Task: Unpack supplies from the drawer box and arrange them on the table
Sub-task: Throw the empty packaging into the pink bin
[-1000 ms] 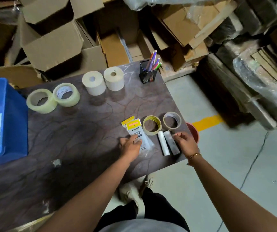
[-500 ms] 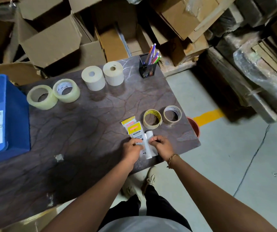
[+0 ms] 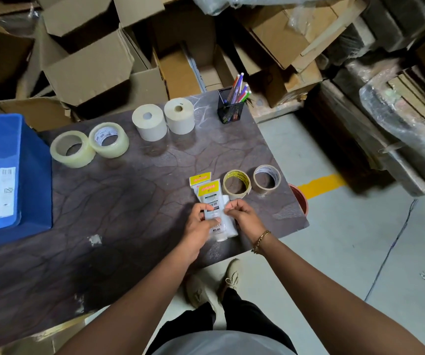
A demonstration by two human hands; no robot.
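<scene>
A blue drawer box stands at the table's left. On the dark table lie two clear tape rolls, two cream paper rolls, a black mesh pen holder, and two thin tape rings. Two packets with yellow headers lie near the front edge, with white stick-like items beside them. My left hand pinches the top packet's lower end. My right hand holds the white sticks against the packet's right side.
Open cardboard boxes pile up behind the table. Wrapped stacks fill the right side. A red bucket rim peeks out past the table's right edge. My shoes stand on the grey floor, which has a yellow line.
My right hand has brought the white and grey sticks leftward from beside the tape rings to the packets. My left hand stayed on the packet. The sticks now lie against the packets.
</scene>
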